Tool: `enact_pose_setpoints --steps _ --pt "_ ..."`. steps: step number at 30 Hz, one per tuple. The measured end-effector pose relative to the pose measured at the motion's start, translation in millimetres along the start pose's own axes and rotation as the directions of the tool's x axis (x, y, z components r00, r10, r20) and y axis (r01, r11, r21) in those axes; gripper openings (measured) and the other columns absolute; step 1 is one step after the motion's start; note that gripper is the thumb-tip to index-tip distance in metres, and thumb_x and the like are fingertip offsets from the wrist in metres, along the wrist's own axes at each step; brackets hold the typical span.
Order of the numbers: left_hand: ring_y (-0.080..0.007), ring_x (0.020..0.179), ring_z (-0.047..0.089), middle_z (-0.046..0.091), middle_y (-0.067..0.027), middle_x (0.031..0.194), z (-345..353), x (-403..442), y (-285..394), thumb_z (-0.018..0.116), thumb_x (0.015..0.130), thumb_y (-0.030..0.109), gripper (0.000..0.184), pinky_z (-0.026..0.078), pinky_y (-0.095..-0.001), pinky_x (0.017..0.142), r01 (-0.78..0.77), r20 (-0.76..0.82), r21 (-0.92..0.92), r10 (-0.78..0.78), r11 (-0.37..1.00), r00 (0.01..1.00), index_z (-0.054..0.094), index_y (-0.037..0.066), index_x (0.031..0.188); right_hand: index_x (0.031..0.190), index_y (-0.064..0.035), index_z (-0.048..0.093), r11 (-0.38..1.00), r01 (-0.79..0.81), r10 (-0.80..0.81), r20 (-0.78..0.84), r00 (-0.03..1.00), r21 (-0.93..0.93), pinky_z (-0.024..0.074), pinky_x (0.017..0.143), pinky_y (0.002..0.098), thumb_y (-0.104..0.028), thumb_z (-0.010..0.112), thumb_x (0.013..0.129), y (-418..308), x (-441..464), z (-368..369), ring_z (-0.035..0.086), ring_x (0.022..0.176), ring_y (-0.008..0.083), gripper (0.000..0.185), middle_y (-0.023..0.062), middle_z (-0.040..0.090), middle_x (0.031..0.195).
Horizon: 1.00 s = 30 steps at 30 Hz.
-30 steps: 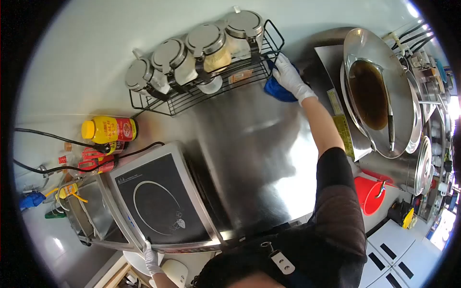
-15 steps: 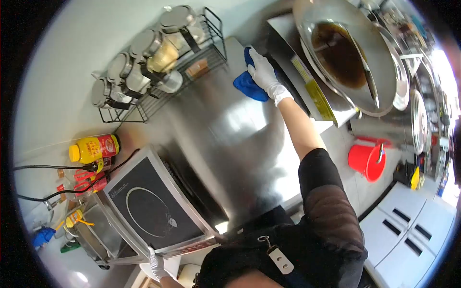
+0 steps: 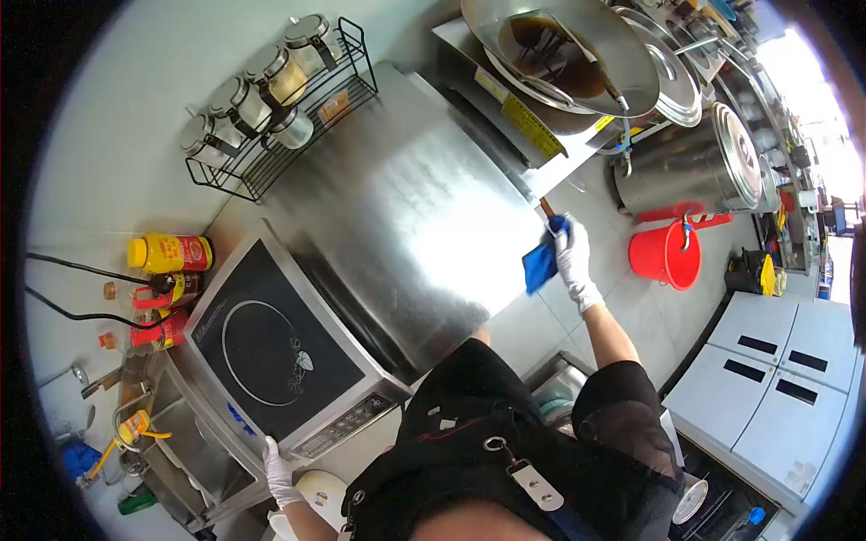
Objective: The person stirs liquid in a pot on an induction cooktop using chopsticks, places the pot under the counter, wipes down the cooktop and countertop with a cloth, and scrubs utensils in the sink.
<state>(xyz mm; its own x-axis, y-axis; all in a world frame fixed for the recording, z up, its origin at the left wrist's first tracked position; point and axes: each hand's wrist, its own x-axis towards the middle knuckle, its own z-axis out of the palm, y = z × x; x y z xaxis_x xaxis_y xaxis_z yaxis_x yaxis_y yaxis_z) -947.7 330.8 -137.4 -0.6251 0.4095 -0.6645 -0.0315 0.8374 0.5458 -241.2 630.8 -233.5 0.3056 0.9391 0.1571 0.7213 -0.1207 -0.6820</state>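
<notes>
My right hand [image 3: 575,263], in a white glove, is closed on a blue cloth [image 3: 540,268]. Hand and cloth are just beyond the right edge of the steel countertop [image 3: 397,198], above the tiled floor, with the cloth hanging down. At lower left, my gloved left hand [image 3: 278,473] touches the front corner of the induction cooker [image 3: 280,347]. Its visible fingers are stretched out along the edge, and nothing shows in them. The countertop between the cooker and the wok stove is shiny, with faint smears.
A wok [image 3: 564,63] with dark liquid and a ladle sits at top right. Near it are a large lidded steel pot [image 3: 686,167] and a red bucket [image 3: 665,254]. A wire rack [image 3: 289,135] of jars lines the wall. Bottles [image 3: 171,252] stand behind the cooker.
My right hand has brought the blue cloth from the counter's back right corner towards me, past its right edge. My left hand stays by the cooker's corner. The camera view has shifted.
</notes>
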Motion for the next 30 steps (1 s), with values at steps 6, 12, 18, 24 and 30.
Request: enact_pose_setpoints --steps 6,12,18,24,30 --pt "-0.0252 0.112 0.048 0.049 -0.0158 0.125 2 -3 2 0.053 0.087 0.061 0.080 0.040 -0.0366 0.096 -0.027 -0.008 0.031 0.028 0.999 1.000 0.041 -0.004 0.133 0.129 0.0043 0.044 0.921 0.292 -0.346 -0.196 0.918 -0.257 0.0350 0.102 0.0441 -0.011 0.058 0.084 -46 144 -13 0.045 0.119 0.0408 0.050 0.0264 0.047 0.129" --pt "-0.0253 0.113 0.048 0.047 -0.0149 0.129 -13 15 -25 0.052 0.087 0.060 0.080 0.041 -0.0373 0.096 -0.097 0.042 0.083 0.094 0.992 0.995 0.041 -0.003 0.134 0.131 0.0006 0.045 0.710 0.449 -0.501 0.060 0.864 -0.542 0.0367 0.103 0.0434 -0.003 0.068 0.071 -28 173 9 0.047 0.120 0.0384 0.064 0.0223 0.049 0.131" --pt "-0.0219 0.117 0.048 0.048 -0.0091 0.131 6 9 -24 0.058 0.091 0.044 0.062 0.040 -0.0383 0.099 0.013 0.020 -0.492 -0.004 0.870 1.000 0.042 0.004 0.135 0.131 -0.0011 0.045 0.598 0.654 -0.593 0.292 0.750 -0.464 0.0363 0.103 0.0431 -0.002 0.055 0.078 -70 233 53 0.048 0.121 0.0336 0.054 0.0191 0.049 0.132" --pt "-0.0187 0.102 0.056 0.057 -0.0062 0.120 11 -3 -3 0.055 0.093 0.041 0.053 0.046 -0.0327 0.085 0.108 0.047 -0.415 -0.098 0.903 0.994 0.046 0.008 0.133 0.132 -0.0015 0.041 0.629 0.576 -0.624 0.104 0.775 -0.522 0.0364 0.101 0.0419 -0.012 0.061 0.083 -147 338 170 0.046 0.120 0.0331 0.055 0.0188 0.049 0.127" --pt "-0.0218 0.126 0.042 0.045 -0.0092 0.137 -3 13 -45 0.054 0.093 0.043 0.060 0.029 -0.0360 0.108 0.079 0.006 -0.462 -0.086 0.883 0.996 0.041 0.004 0.137 0.104 0.0026 0.056 0.827 0.493 -0.507 0.019 0.862 -0.269 0.0474 0.081 0.0453 -0.008 0.066 0.078 -206 418 221 0.057 0.100 0.0381 0.030 0.0198 0.060 0.105"
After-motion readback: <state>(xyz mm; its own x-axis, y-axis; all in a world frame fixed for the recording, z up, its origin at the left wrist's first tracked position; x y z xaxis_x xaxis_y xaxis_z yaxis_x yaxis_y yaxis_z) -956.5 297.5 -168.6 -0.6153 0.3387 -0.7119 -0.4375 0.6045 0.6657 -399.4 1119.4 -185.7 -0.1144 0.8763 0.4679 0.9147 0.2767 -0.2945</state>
